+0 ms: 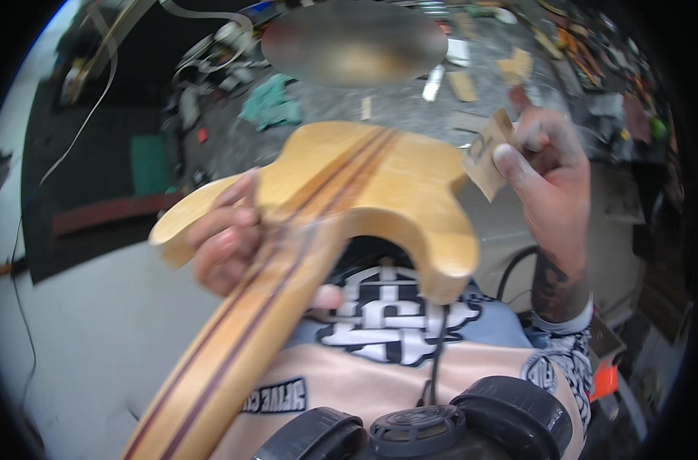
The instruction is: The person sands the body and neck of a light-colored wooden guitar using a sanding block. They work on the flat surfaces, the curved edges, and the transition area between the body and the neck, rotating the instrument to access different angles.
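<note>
An unpainted wooden electric guitar body [410, 169], pale with darker stripes down its middle, is held up in front of my chest with its back toward me. Its long neck [234, 337] runs down to the lower left. My left hand [230, 241] is wrapped round the neck close to where it joins the body; a fingertip shows on the neck's other side. Raised at the right, my right hand [552, 172] pinches a folded piece of brown sandpaper [487, 157] between thumb and fingers. The sandpaper is close to the body's right edge; whether they touch I cannot tell.
Beyond the guitar lies a cluttered grey worktop [326, 107] with a green cloth [272, 102], scraps of paper [461, 86] and several tools [583, 54] at the far right. A cable [80, 134] hangs at the left. A dark respirator [418, 429] shows at the lower edge.
</note>
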A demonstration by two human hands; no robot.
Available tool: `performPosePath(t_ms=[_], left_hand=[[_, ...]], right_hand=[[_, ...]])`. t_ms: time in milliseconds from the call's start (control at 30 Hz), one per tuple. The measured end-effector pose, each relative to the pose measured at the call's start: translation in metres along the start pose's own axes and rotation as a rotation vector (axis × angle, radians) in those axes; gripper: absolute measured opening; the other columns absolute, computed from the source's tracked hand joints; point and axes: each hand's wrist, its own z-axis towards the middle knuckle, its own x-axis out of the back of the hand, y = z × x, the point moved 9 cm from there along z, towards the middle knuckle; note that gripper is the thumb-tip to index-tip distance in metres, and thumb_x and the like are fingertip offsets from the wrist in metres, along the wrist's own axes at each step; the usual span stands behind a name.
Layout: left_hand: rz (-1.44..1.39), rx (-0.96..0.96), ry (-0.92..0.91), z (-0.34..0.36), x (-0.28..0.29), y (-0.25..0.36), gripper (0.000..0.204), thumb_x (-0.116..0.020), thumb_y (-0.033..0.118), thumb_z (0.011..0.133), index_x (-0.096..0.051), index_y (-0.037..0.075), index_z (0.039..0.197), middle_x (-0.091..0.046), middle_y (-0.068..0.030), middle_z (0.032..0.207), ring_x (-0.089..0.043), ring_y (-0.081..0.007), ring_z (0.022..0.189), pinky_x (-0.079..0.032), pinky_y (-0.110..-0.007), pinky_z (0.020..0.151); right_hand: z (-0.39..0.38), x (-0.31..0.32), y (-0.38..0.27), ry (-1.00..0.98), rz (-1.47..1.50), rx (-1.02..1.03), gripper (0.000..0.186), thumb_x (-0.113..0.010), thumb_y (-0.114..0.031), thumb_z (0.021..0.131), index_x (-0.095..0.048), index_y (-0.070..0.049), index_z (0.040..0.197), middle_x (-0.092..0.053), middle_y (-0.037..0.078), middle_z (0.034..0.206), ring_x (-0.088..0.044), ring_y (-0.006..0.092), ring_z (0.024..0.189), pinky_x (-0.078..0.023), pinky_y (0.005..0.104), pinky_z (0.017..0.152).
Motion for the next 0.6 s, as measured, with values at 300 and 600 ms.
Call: performPosePath(t_ms=[300,600], left_hand=[[-0.119,0.052,0.324,-0.037,0.020,-0.010,0.104,-0.087,0.047,0.068,-0.022,0.022,0.145,-0.035,-0.0033,0.138,-0.032,-0.0335,0.130,-0.039,-0.061,0.116],[-0.118,0.015,0.426,-0.064,0.001,-0.007,0.117,-0.083,0.036,0.072,-0.008,0.027,0.161,-0.026,-0.0007,0.160,-0.017,-0.0409,0.153,-0.031,-0.066,0.122]], right_hand=[[0.000,-0.135,-0.009,-0.697,-0.430,0.176,0.056,-0.072,0.011,0.078,-0.071,-0.009,0.131,-0.064,0.015,0.119,-0.065,0.0288,0.107,-0.052,0.0371,0.091],[-0.042,-0.190,-0.002,-0.909,-0.902,0.791,0.038,-0.066,-0.014,0.084,-0.075,-0.012,0.122,-0.069,0.005,0.125,-0.062,0.0275,0.122,-0.049,0.0453,0.102]])
